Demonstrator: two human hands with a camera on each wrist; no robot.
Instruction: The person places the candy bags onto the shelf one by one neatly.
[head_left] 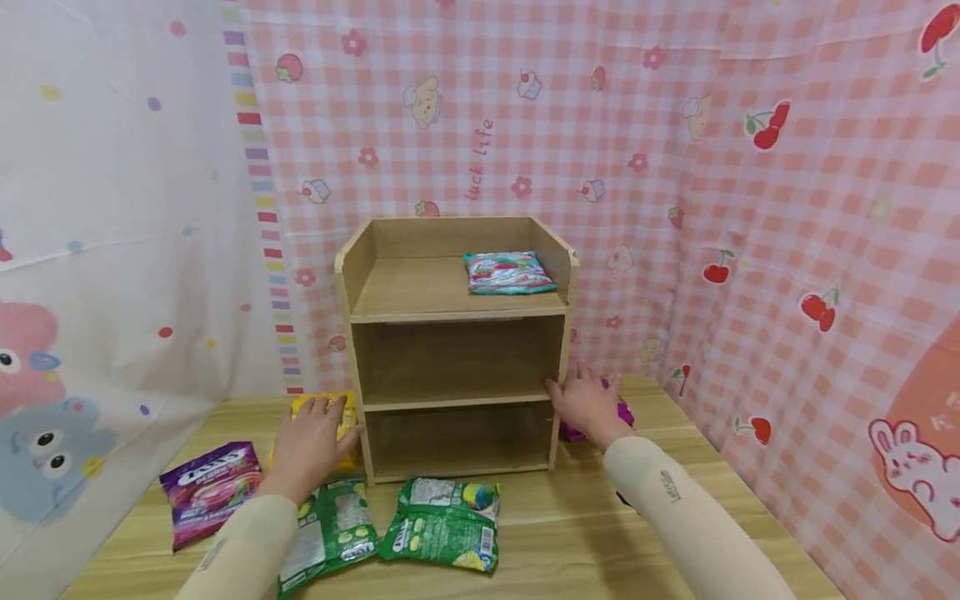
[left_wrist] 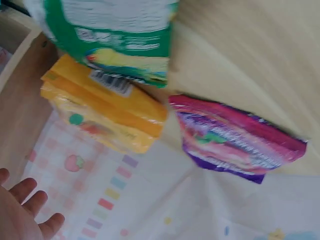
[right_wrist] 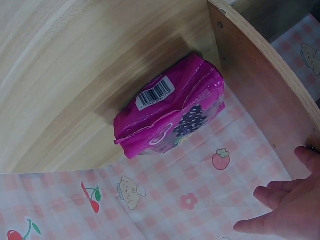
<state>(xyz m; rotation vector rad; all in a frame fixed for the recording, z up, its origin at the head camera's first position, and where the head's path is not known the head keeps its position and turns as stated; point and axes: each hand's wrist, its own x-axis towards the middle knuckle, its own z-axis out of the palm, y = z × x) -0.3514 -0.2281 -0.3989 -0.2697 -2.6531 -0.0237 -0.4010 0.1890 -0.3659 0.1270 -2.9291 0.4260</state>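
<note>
A small wooden shelf (head_left: pixel 459 403) with three levels stands on the table. My left hand (head_left: pixel 311 442) is at its left, with the fingers extended in front of a yellow snack bag (left_wrist: pixel 105 107); nothing is in its grasp. At the opposite side my right hand (head_left: pixel 588 404) spreads its fingers, the thumb close to the shelf's side panel (right_wrist: pixel 265 85); whether it touches cannot be told. Partly hidden behind that hand in the head view is a magenta bag (right_wrist: pixel 172 107) with a grape picture. A teal-edged candy bag (head_left: pixel 510 273) lies on the top level.
Two green bags, one at the left (head_left: pixel 330 529) and one at the middle (head_left: pixel 444 523), lie before the shelf. A purple bag (head_left: pixel 213 492) lies farther left. Patterned cloth (head_left: pixel 480 108) hangs behind and at both sides of the table (head_left: pixel 570 542).
</note>
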